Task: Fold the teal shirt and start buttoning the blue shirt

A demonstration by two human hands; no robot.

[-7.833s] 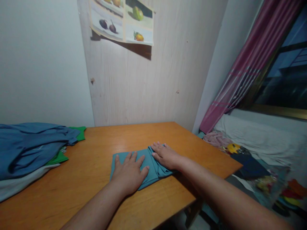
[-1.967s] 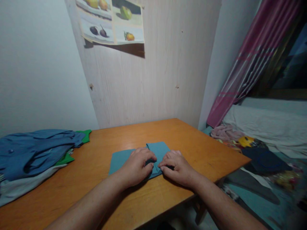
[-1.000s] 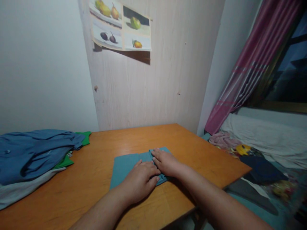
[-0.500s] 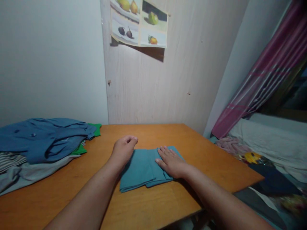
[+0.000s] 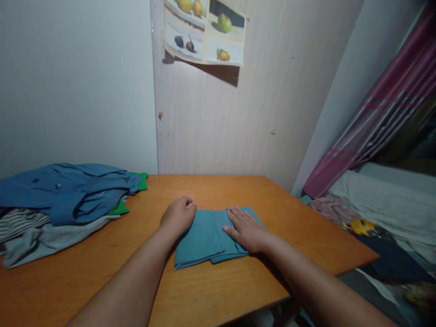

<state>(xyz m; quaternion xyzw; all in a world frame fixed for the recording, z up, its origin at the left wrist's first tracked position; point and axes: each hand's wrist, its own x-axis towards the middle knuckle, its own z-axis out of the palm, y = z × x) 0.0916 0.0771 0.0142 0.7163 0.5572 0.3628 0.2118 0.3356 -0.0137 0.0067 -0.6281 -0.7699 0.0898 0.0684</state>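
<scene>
A folded teal cloth [image 5: 204, 238] lies on the orange wooden table [image 5: 218, 190], near its front edge. My right hand [image 5: 245, 229] lies flat on the cloth's right part, fingers stretched out and pointing left. My left hand [image 5: 177, 215] rests at the cloth's far left corner, its fingers curled in. Whether those fingers pinch the cloth's edge is hidden.
A pile of clothes [image 5: 61, 200], blue on top with green, grey and striped pieces beneath, sits at the table's left. A fruit poster [image 5: 204, 32] hangs on the wall behind. To the right are a striped curtain [image 5: 371, 122] and a cluttered bed [image 5: 381, 213].
My left hand left the cloth's middle and went to its far left corner, fingers curled. The right hand stayed flat on the right part. The view turned left.
</scene>
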